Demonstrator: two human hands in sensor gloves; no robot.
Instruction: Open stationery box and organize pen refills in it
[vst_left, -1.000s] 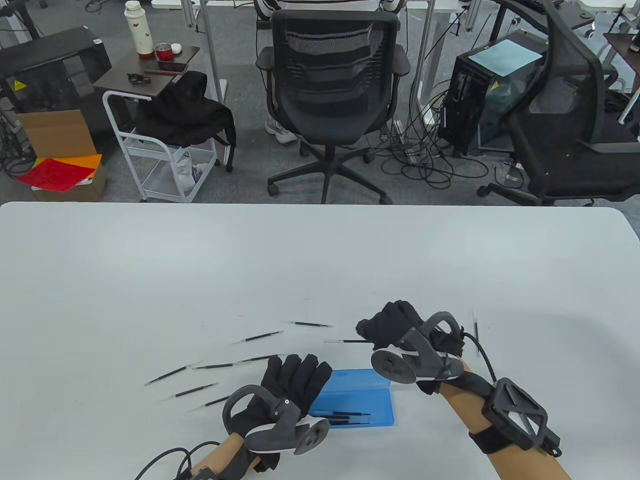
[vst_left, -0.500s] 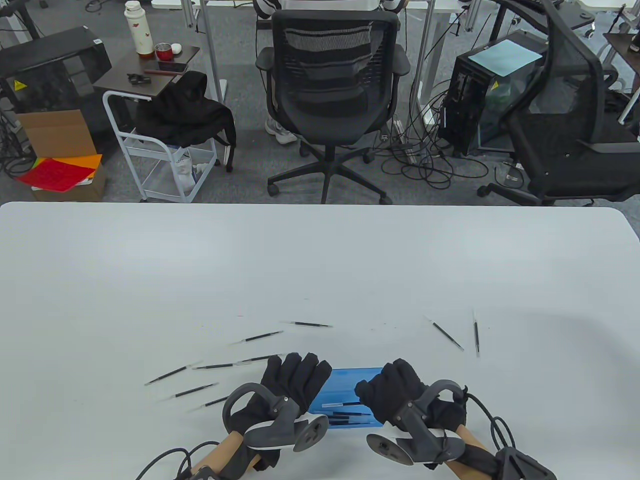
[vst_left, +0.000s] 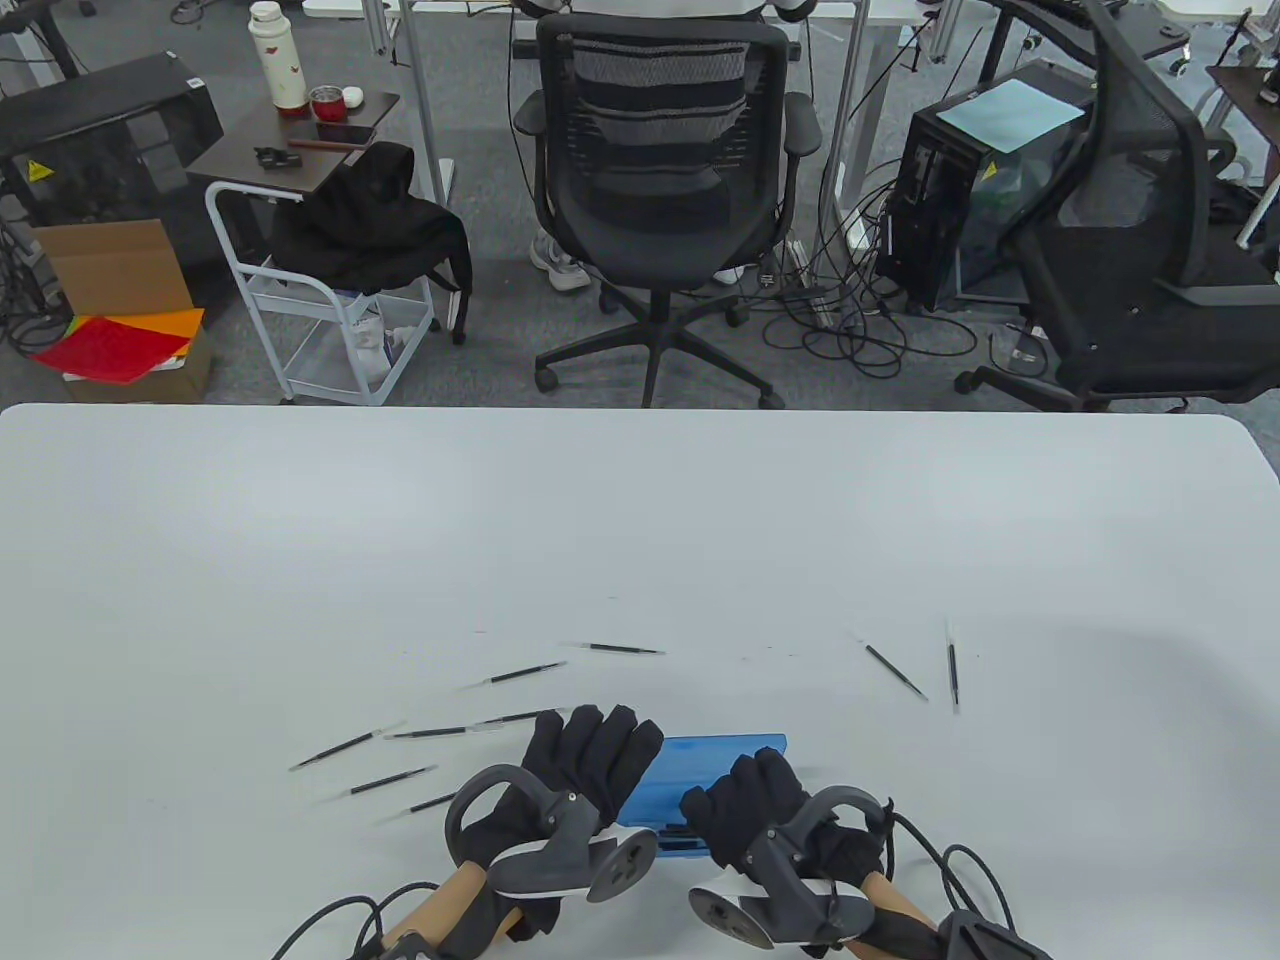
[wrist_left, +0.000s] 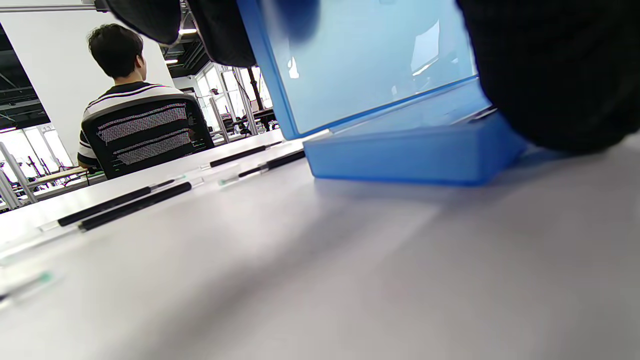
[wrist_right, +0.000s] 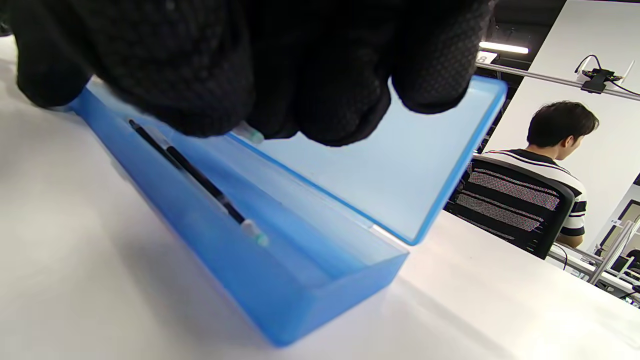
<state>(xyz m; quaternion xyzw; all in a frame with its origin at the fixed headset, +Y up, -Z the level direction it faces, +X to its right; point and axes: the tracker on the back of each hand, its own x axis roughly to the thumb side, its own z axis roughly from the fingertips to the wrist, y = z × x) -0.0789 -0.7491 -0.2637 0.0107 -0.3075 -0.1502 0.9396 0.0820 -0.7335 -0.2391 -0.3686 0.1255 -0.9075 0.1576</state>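
Note:
The blue stationery box (vst_left: 725, 752) lies open near the table's front edge, its lid (wrist_right: 400, 165) standing up. My left hand (vst_left: 600, 745) rests straight fingers on the lid's left end. My right hand (vst_left: 715, 800) hovers low over the tray with curled fingers, pinching a pen refill whose white-green tip (wrist_right: 250, 134) pokes out below them. Another black refill (wrist_right: 200, 185) lies in the tray. Several loose refills (vst_left: 525, 673) lie on the table left of the box, and two more (vst_left: 895, 670) to the right.
Close to the box's left end, refills (wrist_left: 135, 197) lie on the white table (vst_left: 640, 520). Beyond the far table edge stand an office chair (vst_left: 655, 150) with a seated person, a cart and computer cases.
My right hand carried a refill from the table's middle back to the box and has sunk lower over the tray. My left hand stayed on the lid.

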